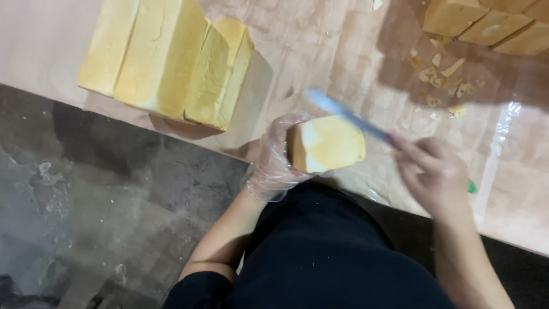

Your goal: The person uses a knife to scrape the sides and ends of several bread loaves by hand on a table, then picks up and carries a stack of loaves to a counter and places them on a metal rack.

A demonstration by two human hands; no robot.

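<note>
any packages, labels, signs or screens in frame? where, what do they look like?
No labels, signs or screens in view.
Clear plastic sheet: wrapping material spread over the table at right, glossy, transparent.
Bread loaves: unwrapped, upper left, pale yellow blocks.
Left hand, in a clear glove, holds a bare bread piece.

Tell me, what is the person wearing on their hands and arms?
The left hand wears a thin, clear, crinkly plastic glove that ends at the wrist. The right hand is bare, with no glove. Both forearms are uncovered. A dark sleeve shows on the left upper arm, matching the dark clothing below.
</note>
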